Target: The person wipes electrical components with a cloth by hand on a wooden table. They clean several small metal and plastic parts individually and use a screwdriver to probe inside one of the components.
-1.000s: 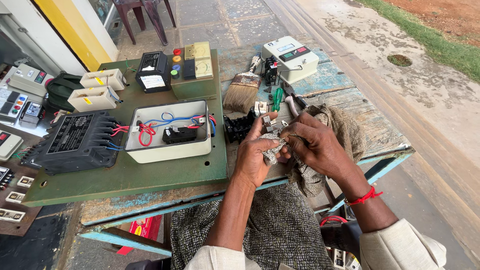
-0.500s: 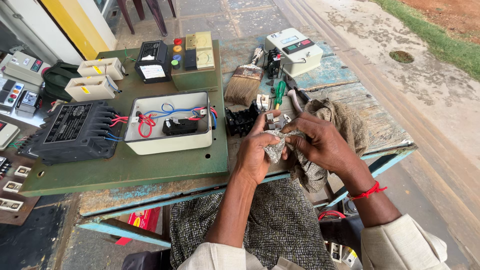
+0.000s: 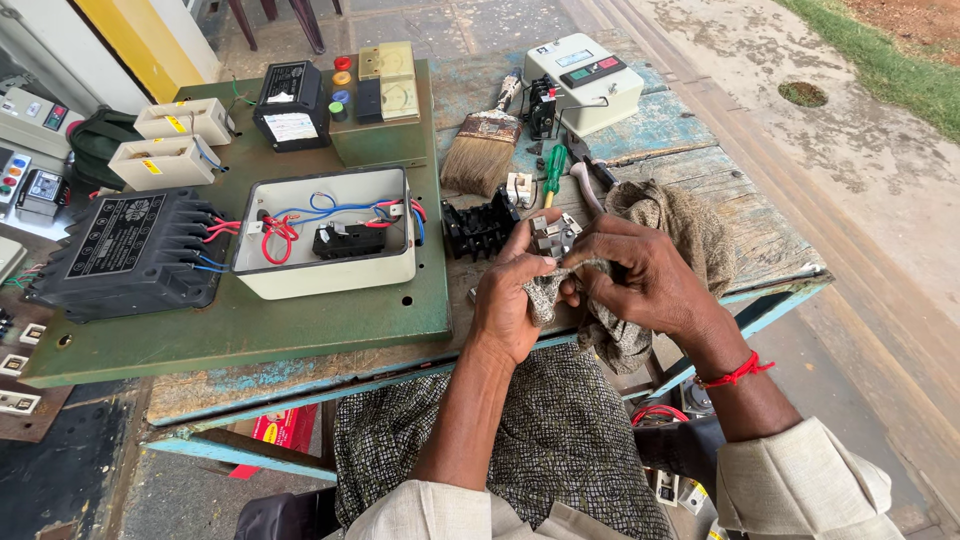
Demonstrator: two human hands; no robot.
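Observation:
My left hand [image 3: 512, 300] grips a small grey metal electrical part [image 3: 553, 238] wrapped in a fold of a brownish cloth [image 3: 672, 225]. My right hand [image 3: 640, 275] presses the cloth against that part from the right, fingers closed on the fabric. Both hands meet above the front edge of the worn blue wooden table [image 3: 760, 240]. A black contact block [image 3: 478, 227] lies just left of my left thumb. The rest of the cloth drapes over the table edge beneath my right wrist.
A green panel [image 3: 300, 320] carries an open white box with red and blue wires [image 3: 325, 232], a black finned unit [image 3: 125, 250] and meters. A paintbrush [image 3: 483, 150], green screwdriver [image 3: 553, 170], pliers [image 3: 590, 175] and a white starter box [image 3: 585, 80] lie behind my hands.
My hands have stayed together on the part and cloth, with the fingers shifting slightly as the cloth rubs it. The view has shifted a little.

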